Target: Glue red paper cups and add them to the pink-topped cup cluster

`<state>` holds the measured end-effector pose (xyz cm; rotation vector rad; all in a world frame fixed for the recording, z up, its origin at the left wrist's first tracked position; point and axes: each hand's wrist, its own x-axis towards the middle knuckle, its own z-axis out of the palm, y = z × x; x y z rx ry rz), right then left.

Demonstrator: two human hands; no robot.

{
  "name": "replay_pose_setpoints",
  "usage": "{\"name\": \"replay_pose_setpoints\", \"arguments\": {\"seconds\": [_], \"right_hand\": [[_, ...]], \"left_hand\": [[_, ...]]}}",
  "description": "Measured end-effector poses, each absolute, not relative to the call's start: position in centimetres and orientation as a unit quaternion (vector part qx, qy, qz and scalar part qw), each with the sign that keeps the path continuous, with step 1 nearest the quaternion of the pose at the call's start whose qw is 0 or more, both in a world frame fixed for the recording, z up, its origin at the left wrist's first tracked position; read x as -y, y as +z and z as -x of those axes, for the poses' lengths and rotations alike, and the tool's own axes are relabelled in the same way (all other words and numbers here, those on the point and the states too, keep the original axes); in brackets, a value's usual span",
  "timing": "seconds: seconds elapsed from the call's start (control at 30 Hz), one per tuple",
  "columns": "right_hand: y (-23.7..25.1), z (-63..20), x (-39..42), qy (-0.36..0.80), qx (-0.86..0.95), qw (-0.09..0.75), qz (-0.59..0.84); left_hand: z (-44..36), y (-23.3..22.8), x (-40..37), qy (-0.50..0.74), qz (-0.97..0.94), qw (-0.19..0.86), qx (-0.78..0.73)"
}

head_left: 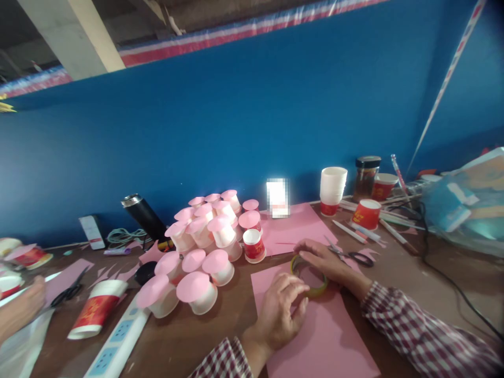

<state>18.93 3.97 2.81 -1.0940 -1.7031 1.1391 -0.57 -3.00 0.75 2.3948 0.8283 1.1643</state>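
Observation:
A yellowish roll of tape (321,290) lies flat on a pink paper sheet (323,341). Over its upper right rim, my right hand (325,261) grips it, fingers reaching along the ring. On the near left side is my left hand (277,310), its fingers loosely bent and the thumb apart. Its fingertips are close to the ring; contact is unclear. Scissors with dark handles (360,258) lie beside my right hand. Left of the sheet stand several white cups topped with pink paper discs (197,287), and a red and white cup (254,245).
Another pink sheet (299,228) lies behind. Stacked paper cups (333,189), a jar (367,178) and a red cup (366,214) stand at the back right. A power strip (120,336) and a tipped cup (97,308) are on the left. Another person's hand (25,307) shows at the far left.

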Motion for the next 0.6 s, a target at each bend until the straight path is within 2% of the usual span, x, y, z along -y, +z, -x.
{"name": "replay_pose_setpoints", "arguments": {"seconds": [0.6], "right_hand": [[2.85,-18.87,-3.83,0.443,0.670,0.398,0.443]], "left_hand": [[0.50,1.10,3.20,0.396,-0.849,0.168,-0.306]]}}
